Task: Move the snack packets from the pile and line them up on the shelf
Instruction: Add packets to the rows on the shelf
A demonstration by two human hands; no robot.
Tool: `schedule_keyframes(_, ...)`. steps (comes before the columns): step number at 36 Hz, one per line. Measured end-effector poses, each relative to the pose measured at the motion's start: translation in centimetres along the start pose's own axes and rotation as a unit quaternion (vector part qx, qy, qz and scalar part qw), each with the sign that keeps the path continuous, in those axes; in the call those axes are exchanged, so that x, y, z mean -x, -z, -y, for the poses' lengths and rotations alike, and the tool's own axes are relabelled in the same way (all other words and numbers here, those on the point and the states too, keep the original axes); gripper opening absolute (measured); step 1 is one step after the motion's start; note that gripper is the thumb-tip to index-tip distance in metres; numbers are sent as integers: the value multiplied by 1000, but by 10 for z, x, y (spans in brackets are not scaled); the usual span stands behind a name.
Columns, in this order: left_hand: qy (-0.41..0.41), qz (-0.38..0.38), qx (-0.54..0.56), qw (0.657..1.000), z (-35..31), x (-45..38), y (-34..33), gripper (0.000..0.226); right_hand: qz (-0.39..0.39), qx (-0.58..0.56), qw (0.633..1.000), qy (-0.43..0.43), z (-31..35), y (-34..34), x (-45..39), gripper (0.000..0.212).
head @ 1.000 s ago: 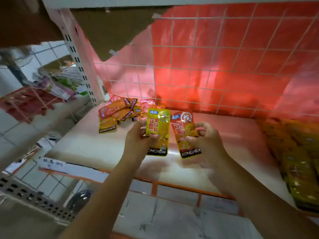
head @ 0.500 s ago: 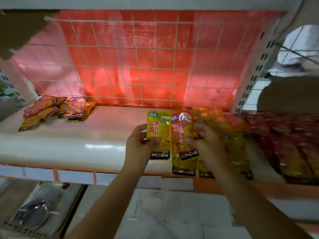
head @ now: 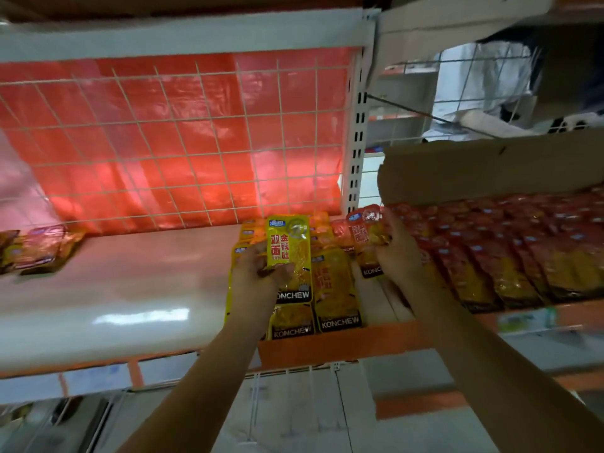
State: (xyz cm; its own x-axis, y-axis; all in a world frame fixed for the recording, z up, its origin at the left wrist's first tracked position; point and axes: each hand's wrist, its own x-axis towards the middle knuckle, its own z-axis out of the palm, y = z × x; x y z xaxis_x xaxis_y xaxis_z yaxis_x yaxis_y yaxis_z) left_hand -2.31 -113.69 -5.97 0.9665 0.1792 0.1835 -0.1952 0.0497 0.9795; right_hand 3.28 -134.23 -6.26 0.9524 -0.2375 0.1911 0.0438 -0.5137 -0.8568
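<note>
A white shelf (head: 114,299) carries a packet pile (head: 36,253) at its left edge and yellow packets (head: 336,289) lined up near its right end.

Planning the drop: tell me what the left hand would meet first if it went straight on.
Likely the lined-up yellow packets just beyond the left hand and its yellow packet; past them, the wire grid. Depth is unclear.

Bare shelf (head: 130,289) left of packet rows (head: 336,289)
</note>
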Motion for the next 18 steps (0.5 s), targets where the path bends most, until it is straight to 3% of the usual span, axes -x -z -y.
schedule_keyframes(5, 18, -17, -20, 999, 5, -3, 8, 36, 70, 165, 983, 48, -2, -16, -35, 41)
schedule_keyframes(7, 19, -22, -26, 999, 5, -6, 12, 38, 106, 273, 956, 32, 1, -21, -38, 36)
schedule_keyframes(10, 22, -35, -24, 999, 3, -12, 19, 37, 96, 355, 927, 69, 1, -28, -36, 32)
schedule_keyframes(14, 19, -42, -31, 998, 3, -20, 25, 39, 58, 410, 904, 108, -12, -41, -40, 32)
schedule_keyframes(18, 27, -43, -23, 998, 3, -24, 27, 40, 110, 320, 936, 103, -10, -57, -49, 29)
